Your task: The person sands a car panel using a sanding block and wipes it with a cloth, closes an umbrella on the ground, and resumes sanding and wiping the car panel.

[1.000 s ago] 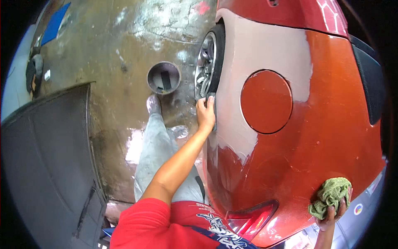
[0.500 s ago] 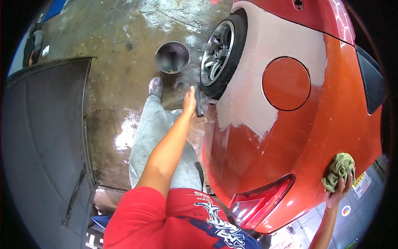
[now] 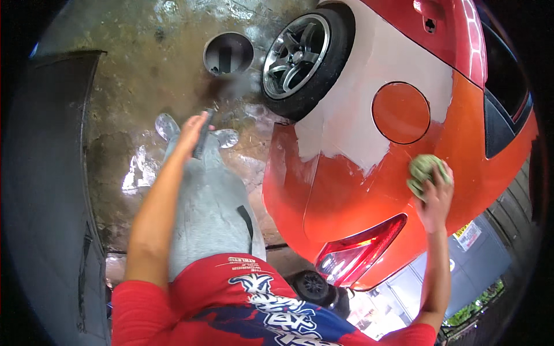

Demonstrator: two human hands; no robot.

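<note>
My right hand (image 3: pixel 435 199) presses a crumpled green cloth (image 3: pixel 426 173) on the orange rear body panel (image 3: pixel 369 196) of a car, below and right of the round fuel flap (image 3: pixel 401 112). My left hand (image 3: pixel 192 134) hangs away from the car, above my grey trousers. Its fingers close around a dark, narrow, block-like tool (image 3: pixel 203 135); its exact kind is unclear. A pale, dull patch (image 3: pixel 369 69) with ragged edges surrounds the flap's left side and reaches over the wheel arch.
The car's wheel (image 3: pixel 297 56) stands left of the panel. A bucket (image 3: pixel 245 47) with something dark inside sits on the wet floor (image 3: pixel 127 109). The red tail light (image 3: pixel 360 248) lies nearest me. A dark grey panel (image 3: pixel 46 173) borders my left side.
My right hand has moved the cloth from near the car's rear edge up and left, closer to the fuel flap. My left hand has shifted left with the dark tool, and the view has moved.
</note>
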